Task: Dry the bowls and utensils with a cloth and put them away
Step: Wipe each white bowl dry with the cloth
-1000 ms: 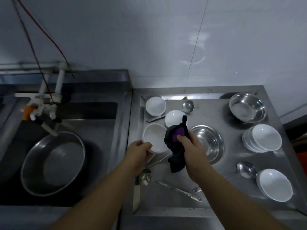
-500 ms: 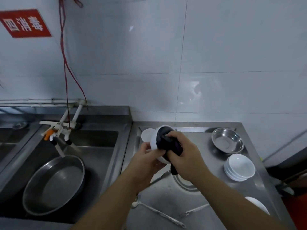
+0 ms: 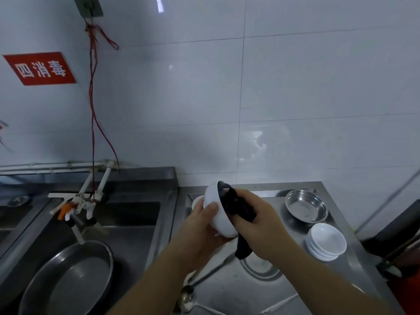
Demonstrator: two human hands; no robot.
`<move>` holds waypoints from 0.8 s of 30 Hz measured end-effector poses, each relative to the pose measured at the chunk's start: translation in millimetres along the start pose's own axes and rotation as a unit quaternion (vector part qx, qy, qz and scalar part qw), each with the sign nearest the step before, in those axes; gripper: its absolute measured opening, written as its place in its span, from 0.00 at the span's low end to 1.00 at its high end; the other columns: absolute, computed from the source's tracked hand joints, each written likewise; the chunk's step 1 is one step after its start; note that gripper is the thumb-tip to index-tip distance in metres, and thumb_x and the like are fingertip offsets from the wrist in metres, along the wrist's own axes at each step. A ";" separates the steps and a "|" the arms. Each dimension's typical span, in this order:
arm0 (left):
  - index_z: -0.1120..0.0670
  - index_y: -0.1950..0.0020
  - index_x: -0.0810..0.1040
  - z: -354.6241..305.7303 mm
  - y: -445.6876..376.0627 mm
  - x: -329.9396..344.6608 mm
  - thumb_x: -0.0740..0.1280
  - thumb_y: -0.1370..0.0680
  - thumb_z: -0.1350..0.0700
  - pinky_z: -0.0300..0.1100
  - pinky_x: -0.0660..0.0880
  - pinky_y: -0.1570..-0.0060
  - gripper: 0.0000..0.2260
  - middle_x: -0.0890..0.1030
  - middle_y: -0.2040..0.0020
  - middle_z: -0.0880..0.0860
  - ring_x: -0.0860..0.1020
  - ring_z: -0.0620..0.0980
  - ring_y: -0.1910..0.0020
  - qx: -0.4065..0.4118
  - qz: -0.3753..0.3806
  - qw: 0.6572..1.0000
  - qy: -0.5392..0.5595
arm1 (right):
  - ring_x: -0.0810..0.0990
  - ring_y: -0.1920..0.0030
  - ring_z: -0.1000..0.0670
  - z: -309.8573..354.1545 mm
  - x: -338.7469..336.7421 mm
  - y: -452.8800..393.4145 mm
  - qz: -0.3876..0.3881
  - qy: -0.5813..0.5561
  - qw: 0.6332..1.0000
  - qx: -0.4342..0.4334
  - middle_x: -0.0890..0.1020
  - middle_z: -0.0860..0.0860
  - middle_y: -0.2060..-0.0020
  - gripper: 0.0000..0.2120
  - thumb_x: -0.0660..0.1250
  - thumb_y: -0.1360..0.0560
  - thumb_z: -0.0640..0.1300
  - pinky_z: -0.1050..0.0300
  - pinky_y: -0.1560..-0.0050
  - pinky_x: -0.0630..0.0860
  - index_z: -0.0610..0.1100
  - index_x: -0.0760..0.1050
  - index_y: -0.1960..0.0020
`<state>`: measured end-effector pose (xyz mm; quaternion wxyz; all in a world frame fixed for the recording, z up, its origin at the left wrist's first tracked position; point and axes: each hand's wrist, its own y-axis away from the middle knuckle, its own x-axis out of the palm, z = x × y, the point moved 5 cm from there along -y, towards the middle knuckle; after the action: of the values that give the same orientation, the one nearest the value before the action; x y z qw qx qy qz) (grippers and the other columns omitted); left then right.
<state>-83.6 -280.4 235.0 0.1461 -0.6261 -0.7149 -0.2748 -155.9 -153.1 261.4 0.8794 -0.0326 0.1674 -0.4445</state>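
My left hand grips a white bowl by its outer wall, tilted on its side above the steel counter. My right hand holds a dark cloth pushed into the bowl's mouth, with the cloth's tail hanging below my wrist. A stack of white bowls sits at the right. A steel bowl stands behind that stack. Metal spoons lie on the counter near the front.
To the left is a sink with a large steel basin under a white tap. Another steel bowl sits under my right wrist. One more white bowl peeks out behind my left hand. Tiled wall behind.
I lifted the white bowl off the counter and pushed the cloth into it. The bowl has since turned further onto its side, and my view has tilted up toward the wall.
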 end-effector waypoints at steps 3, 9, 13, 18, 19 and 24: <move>0.58 0.20 0.68 -7.3 2.3 0.8 0.81 0.32 0.38 0.71 0.69 0.28 0.48 0.75 0.25 0.67 0.74 0.68 0.26 -0.003 0.039 0.999 0.035 | 0.83 0.37 0.55 18.8 1.2 -11.9 0.029 0.088 0.993 -0.067 0.84 0.62 0.40 0.26 0.70 0.26 0.42 0.53 0.37 0.80 0.65 0.79 0.34; 0.56 0.22 0.72 -25.5 -1.4 -6.5 0.80 0.31 0.36 0.65 0.76 0.31 0.44 0.76 0.26 0.65 0.75 0.66 0.26 0.002 0.070 0.995 0.068 | 0.75 0.32 0.59 45.6 14.2 -36.6 0.097 0.309 0.928 -0.186 0.79 0.60 0.30 0.26 0.71 0.24 0.34 0.73 0.31 0.63 0.51 0.80 0.29; 0.57 0.22 0.71 -39.4 -9.4 -23.9 0.82 0.35 0.34 0.69 0.77 0.35 0.49 0.79 0.29 0.65 0.78 0.67 0.30 0.033 0.022 0.999 -0.007 | 0.78 0.40 0.50 55.8 27.3 -49.2 0.136 0.422 0.888 -0.125 0.81 0.59 0.33 0.22 0.65 0.19 0.41 0.53 0.39 0.76 0.56 0.76 0.26; 0.53 0.21 0.68 -57.0 -22.2 -36.5 0.81 0.35 0.34 0.69 0.79 0.39 0.49 0.77 0.29 0.67 0.78 0.69 0.32 0.081 0.008 0.993 -0.087 | 0.84 0.60 0.49 70.3 27.1 -61.4 0.143 0.357 0.920 0.077 0.85 0.51 0.61 0.23 0.54 0.26 0.62 0.49 0.56 0.83 0.50 0.82 0.49; 0.49 0.22 0.68 -59.9 -23.3 -36.2 0.81 0.33 0.34 0.66 0.80 0.40 0.45 0.76 0.29 0.65 0.78 0.68 0.32 0.091 0.026 0.990 -0.106 | 0.84 0.60 0.48 71.6 24.0 -64.1 0.146 0.340 0.924 0.096 0.85 0.49 0.62 0.20 0.58 0.27 0.59 0.48 0.56 0.83 0.47 0.82 0.53; 0.48 0.20 0.67 -53.7 -19.2 -32.2 0.77 0.26 0.38 0.64 0.78 0.36 0.39 0.74 0.28 0.65 0.76 0.70 0.30 0.100 0.111 0.973 -0.174 | 0.88 0.55 0.42 54.2 16.5 -47.7 0.159 0.035 0.955 0.247 0.88 0.42 0.56 0.15 0.71 0.31 0.52 0.45 0.51 0.84 0.42 0.85 0.53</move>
<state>-104.0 -338.8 256.5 0.1115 -0.7218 -0.6794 -0.0708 -166.1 -199.9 317.9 0.9127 0.2286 0.0864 -0.3276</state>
